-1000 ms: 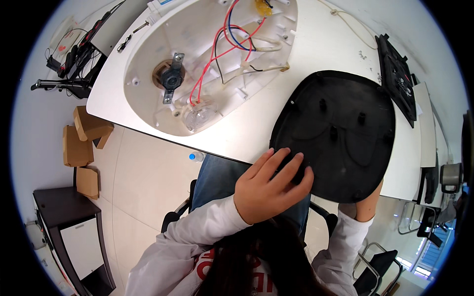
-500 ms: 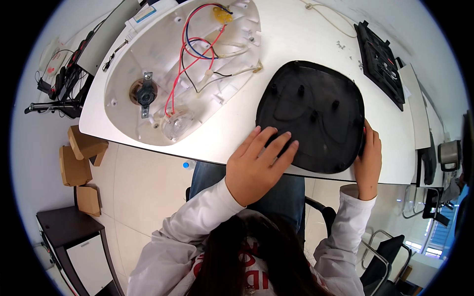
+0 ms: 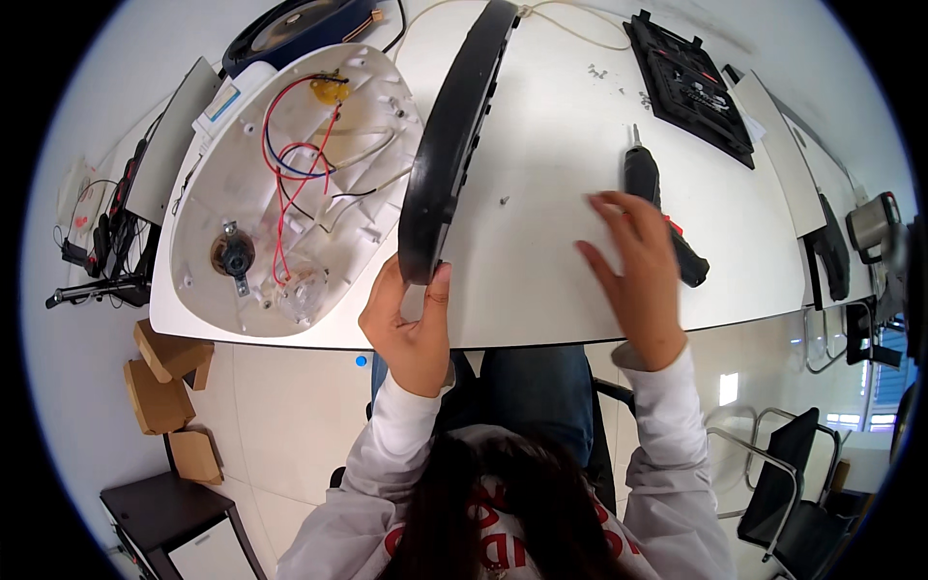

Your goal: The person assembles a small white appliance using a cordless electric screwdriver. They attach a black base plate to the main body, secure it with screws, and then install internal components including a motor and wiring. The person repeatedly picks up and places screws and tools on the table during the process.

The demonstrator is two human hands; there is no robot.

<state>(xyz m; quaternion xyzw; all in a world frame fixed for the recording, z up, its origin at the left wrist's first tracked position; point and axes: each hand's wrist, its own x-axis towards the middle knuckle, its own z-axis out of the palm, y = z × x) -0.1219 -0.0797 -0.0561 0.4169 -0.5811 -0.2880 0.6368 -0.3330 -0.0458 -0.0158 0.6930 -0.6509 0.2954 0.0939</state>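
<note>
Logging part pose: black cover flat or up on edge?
Up on edge: the black cover shows its narrow side, left hand gripping the near end.

Red lettering (image 3: 499, 553) on pale top (image 3: 667, 483), partly hidden.

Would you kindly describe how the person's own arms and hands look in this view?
The left hand and right hand are bare, without gloves. The loose white fabric left sleeve and matching white fabric right sleeve are long, creased, and end near the wrists.
</note>
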